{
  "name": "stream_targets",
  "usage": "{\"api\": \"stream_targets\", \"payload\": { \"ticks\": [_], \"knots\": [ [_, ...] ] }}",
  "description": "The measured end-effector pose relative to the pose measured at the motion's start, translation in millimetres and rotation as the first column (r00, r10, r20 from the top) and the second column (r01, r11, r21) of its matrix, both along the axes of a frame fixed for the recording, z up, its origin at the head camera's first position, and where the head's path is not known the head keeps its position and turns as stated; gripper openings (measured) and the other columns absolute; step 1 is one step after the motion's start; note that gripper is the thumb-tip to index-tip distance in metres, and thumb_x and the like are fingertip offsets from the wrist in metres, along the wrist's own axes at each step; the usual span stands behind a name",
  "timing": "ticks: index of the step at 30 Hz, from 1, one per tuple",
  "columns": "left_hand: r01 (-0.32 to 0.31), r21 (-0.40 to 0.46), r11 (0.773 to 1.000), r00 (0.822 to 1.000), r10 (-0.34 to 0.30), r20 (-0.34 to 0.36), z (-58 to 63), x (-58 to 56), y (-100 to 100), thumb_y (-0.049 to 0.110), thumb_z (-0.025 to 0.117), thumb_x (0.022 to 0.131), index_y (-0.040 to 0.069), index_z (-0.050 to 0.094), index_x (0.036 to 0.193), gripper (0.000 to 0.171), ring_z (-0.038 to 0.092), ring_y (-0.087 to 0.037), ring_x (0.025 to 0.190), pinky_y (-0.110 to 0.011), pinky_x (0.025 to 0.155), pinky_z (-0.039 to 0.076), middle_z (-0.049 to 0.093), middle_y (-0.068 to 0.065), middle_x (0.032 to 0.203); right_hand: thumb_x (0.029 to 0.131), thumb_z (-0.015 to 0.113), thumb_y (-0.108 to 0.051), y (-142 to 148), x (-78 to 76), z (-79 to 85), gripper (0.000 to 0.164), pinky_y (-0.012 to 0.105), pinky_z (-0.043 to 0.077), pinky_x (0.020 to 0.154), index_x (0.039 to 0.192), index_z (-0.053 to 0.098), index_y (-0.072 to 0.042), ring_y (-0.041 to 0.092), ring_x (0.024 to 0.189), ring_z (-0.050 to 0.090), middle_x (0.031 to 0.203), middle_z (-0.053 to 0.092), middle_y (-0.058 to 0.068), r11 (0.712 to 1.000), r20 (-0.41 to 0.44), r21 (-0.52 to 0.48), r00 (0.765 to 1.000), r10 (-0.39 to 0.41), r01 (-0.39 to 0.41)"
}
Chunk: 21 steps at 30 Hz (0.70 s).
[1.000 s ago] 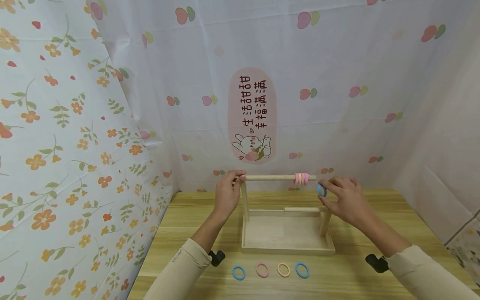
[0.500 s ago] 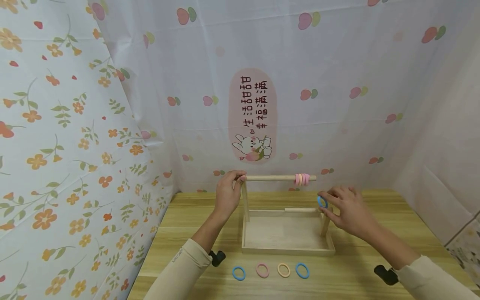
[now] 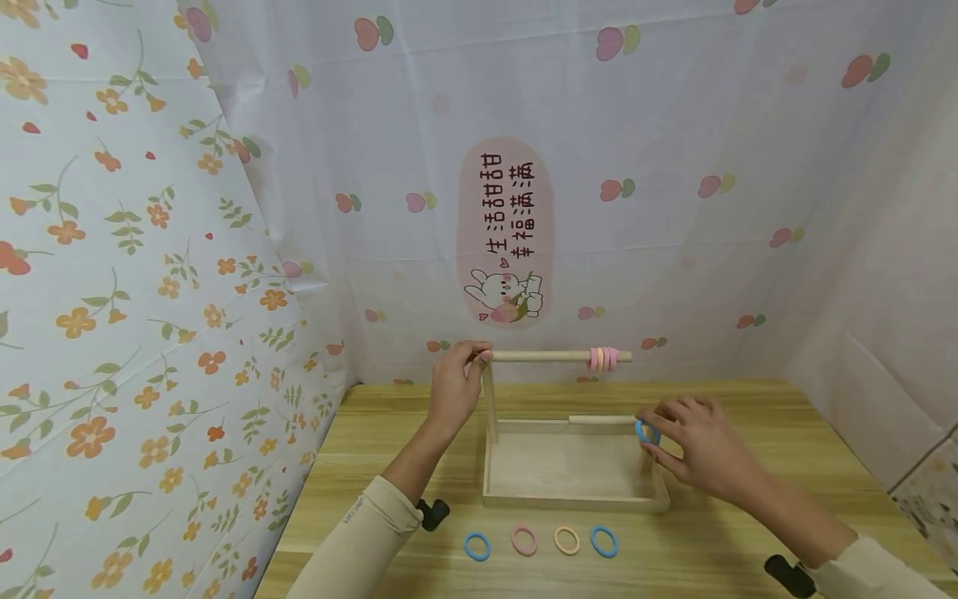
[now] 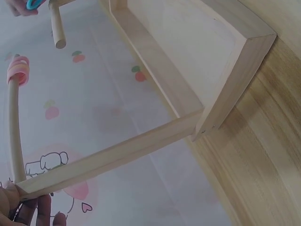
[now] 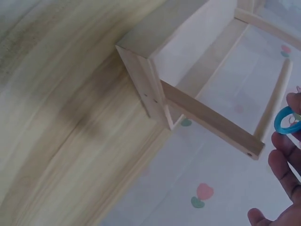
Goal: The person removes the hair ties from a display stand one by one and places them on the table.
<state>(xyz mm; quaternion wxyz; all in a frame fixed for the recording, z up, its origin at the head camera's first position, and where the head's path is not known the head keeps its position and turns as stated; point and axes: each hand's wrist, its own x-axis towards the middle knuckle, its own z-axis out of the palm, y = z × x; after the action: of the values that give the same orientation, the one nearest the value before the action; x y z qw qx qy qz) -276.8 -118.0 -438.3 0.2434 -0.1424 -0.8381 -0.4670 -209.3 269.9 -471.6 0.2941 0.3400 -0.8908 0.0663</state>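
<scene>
A wooden stand has a shallow tray (image 3: pixel 576 502), a tall left post (image 3: pixel 490 403) and a shorter right post (image 5: pixel 211 117). At the tall post's top, my left hand (image 3: pixel 455 387) pinches the corner where the upper rod (image 3: pixel 539 356) begins. Several pink and orange rings (image 3: pixel 603 359) hang near that rod's free right end. My right hand (image 3: pixel 699 445) pinches a blue ring (image 5: pixel 278 123) between thumb and fingers, close to the short post's top. In the right wrist view the ring appears beside the lower rod (image 5: pixel 276 101), not around it.
In front of the tray, a blue ring (image 3: pixel 477 547), a pink ring (image 3: pixel 524 541), an orange ring (image 3: pixel 566 541) and another blue ring (image 3: pixel 604 542) lie in a row on the wooden table (image 3: pixel 374 449). A printed curtain (image 3: pixel 674 274) stands behind.
My right hand has lowered the blue ring from near the upper rod's free end to the short post's top. The left hand keeps its place.
</scene>
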Motion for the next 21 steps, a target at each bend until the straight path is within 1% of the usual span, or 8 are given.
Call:
{"api": "stream_targets", "payload": {
  "ticks": [3,4,5,7,10,11,17,21],
  "knots": [
    [-0.007,-0.009,1.000,1.000,0.007,0.012,0.6,-0.2,0,0.022,0.073,0.106,0.006,0.080,0.125,0.025,0.079,-0.033,0.118,-0.054,0.104,0.062,0.081,-0.012,0.119,0.110,0.063,-0.060,1,3.0,-4.2,0.045,0.071,0.053,0.088,0.121,0.082,-0.021,0.022,0.093,0.064,0.101,0.072,-0.006,1.000,0.005,0.000,1.000,0.011,-0.011],
    [-0.010,-0.014,1.000,1.000,0.010,0.013,0.8,-0.2,0,0.022,0.073,0.106,0.006,0.080,0.125,0.025,0.079,-0.033,0.116,-0.054,0.103,0.062,0.081,-0.012,0.119,0.111,0.056,-0.063,1,3.8,-5.9,0.050,0.070,0.054,0.087,0.120,0.082,-0.021,0.021,0.092,0.064,0.100,0.071,-0.007,1.000,0.007,0.004,1.000,0.015,-0.015],
    [-0.012,-0.016,1.000,1.000,0.012,0.012,0.9,-0.4,-1,0.022,0.073,0.106,0.006,0.080,0.124,0.025,0.079,-0.032,0.115,-0.054,0.102,0.062,0.081,-0.012,0.118,0.111,0.053,-0.065,2,4.5,-7.8,0.053,0.070,0.055,0.085,0.120,0.082,-0.021,0.021,0.092,0.064,0.100,0.071,-0.008,1.000,0.007,0.011,1.000,0.020,-0.020],
    [-0.016,-0.021,1.000,1.000,0.016,0.007,1.0,-0.6,0,0.022,0.074,0.106,0.006,0.081,0.124,0.025,0.079,-0.032,0.113,-0.054,0.100,0.062,0.082,-0.012,0.118,0.110,0.059,-0.063,2,6.9,-11.3,0.050,0.069,0.057,0.083,0.120,0.082,-0.021,0.021,0.093,0.066,0.101,0.071,-0.007,0.999,0.009,0.027,1.000,0.026,-0.027],
    [-0.020,-0.022,1.000,1.000,0.020,0.003,1.3,-0.6,0,0.020,0.074,0.106,0.006,0.081,0.124,0.024,0.079,-0.031,0.111,-0.054,0.098,0.062,0.082,-0.012,0.117,0.103,0.076,-0.056,2,10.0,-17.0,0.041,0.070,0.058,0.083,0.122,0.082,-0.020,0.024,0.096,0.070,0.104,0.072,-0.007,0.998,0.024,0.047,0.999,0.037,-0.038],
    [-0.020,-0.020,1.000,1.000,0.020,0.005,1.4,-0.5,0,0.020,0.074,0.106,0.006,0.081,0.124,0.024,0.079,-0.031,0.111,-0.055,0.098,0.062,0.082,-0.012,0.117,0.102,0.078,-0.055,2,11.0,-18.9,0.041,0.070,0.057,0.083,0.122,0.082,-0.020,0.023,0.097,0.070,0.104,0.072,-0.008,0.998,0.030,0.050,0.999,0.040,-0.042],
    [-0.022,-0.014,1.000,1.000,0.022,0.018,1.2,-0.3,0,0.018,0.075,0.105,0.006,0.081,0.124,0.023,0.079,-0.032,0.112,-0.055,0.097,0.061,0.082,-0.012,0.118,0.103,0.072,-0.063,2,17.6,-29.4,0.043,0.066,0.053,0.087,0.119,0.082,-0.025,0.015,0.095,0.062,0.103,0.066,-0.014,0.997,0.053,0.057,0.997,0.056,-0.059],
    [-0.028,-0.017,0.999,1.000,0.028,0.011,1.3,-0.6,1,0.018,0.075,0.105,0.006,0.081,0.124,0.023,0.079,-0.031,0.112,-0.055,0.096,0.062,0.082,-0.012,0.118,0.101,0.073,-0.064,2,21.7,-34.9,0.041,0.065,0.053,0.087,0.114,0.083,-0.027,0.014,0.096,0.063,0.102,0.067,-0.016,0.995,0.070,0.075,0.996,0.057,-0.063]
  ]
}}
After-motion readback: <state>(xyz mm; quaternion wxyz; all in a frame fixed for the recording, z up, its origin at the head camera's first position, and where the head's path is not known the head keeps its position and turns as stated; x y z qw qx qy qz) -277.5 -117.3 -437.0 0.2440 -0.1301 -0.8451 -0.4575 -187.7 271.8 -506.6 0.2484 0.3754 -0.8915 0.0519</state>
